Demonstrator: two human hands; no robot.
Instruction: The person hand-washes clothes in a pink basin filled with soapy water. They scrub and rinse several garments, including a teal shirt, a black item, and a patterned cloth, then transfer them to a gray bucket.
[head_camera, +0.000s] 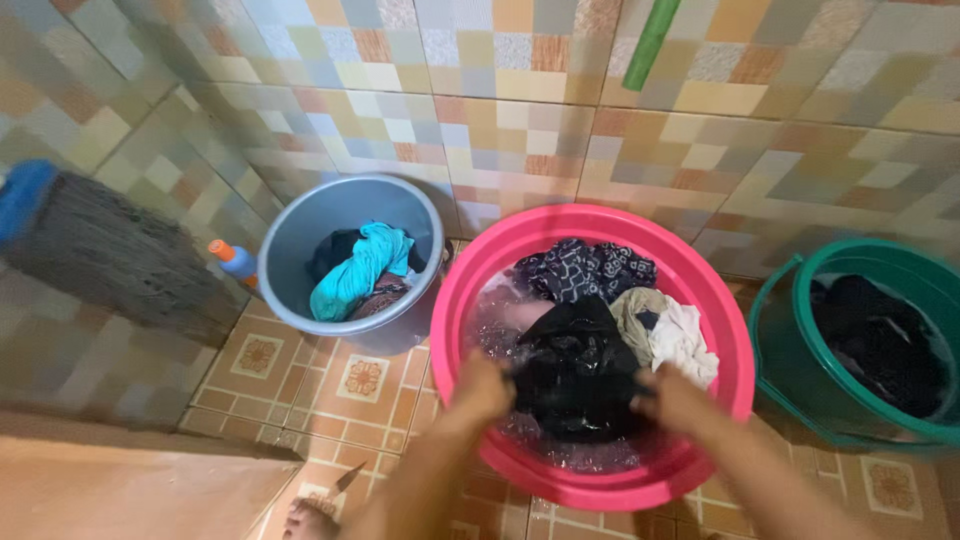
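A pink basin (455, 300) stands on the tiled floor and holds water and several wet clothes. Both my hands are inside it, gripping a black garment (578, 365) at its near edge. My left hand (484, 388) clutches the garment's left side and my right hand (672, 398) its right side. Behind the black garment lie a dark patterned cloth (585, 268) and a white and beige cloth (670, 335).
A grey bucket (300, 240) with a teal cloth (358, 268) stands to the left, a green bucket (790, 340) with dark clothes to the right. A mop head (110, 250) and a bottle (232, 260) rest by the left wall. My bare foot (305, 520) shows below.
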